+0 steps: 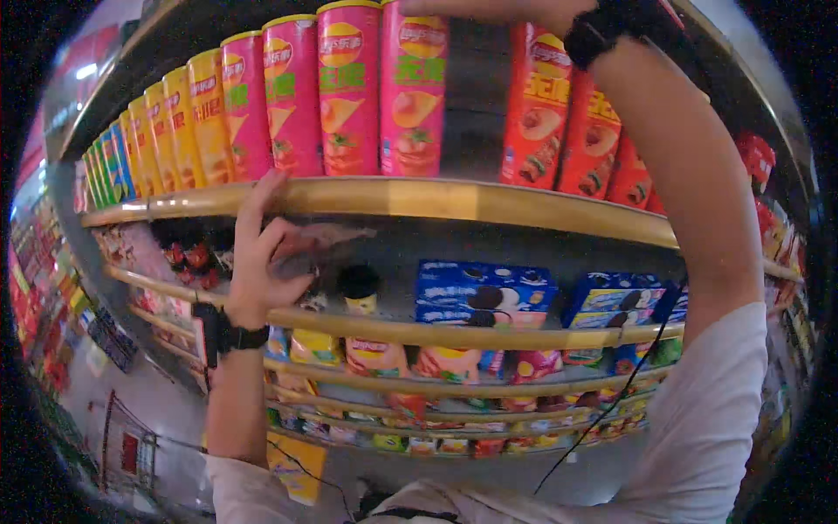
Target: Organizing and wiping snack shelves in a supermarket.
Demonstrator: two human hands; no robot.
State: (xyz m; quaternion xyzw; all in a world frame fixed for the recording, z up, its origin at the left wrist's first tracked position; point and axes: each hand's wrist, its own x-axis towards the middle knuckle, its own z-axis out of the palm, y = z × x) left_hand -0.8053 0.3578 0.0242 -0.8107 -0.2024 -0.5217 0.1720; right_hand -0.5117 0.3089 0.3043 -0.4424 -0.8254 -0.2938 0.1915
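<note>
My left hand (266,262) is raised at the upper shelf's gold front edge (367,197), one fingertip at that edge, below a pink chip canister (292,109). Its fingers are apart and nothing is in them. At the top of the picture my right hand (502,9) reaches leftward, one finger stretched over the top of the rightmost pink chip canister (415,96). The frame's edge cuts off part of this hand. A gap separates that canister from red chip canisters (537,109), which my right forearm partly covers.
Yellow canisters (208,113) continue the row to the left. Blue cookie boxes (484,293) and a black-capped container (359,284) stand one shelf lower. Bagged snacks (375,356) fill lower shelves. A wire cart (131,445) is on the floor at lower left.
</note>
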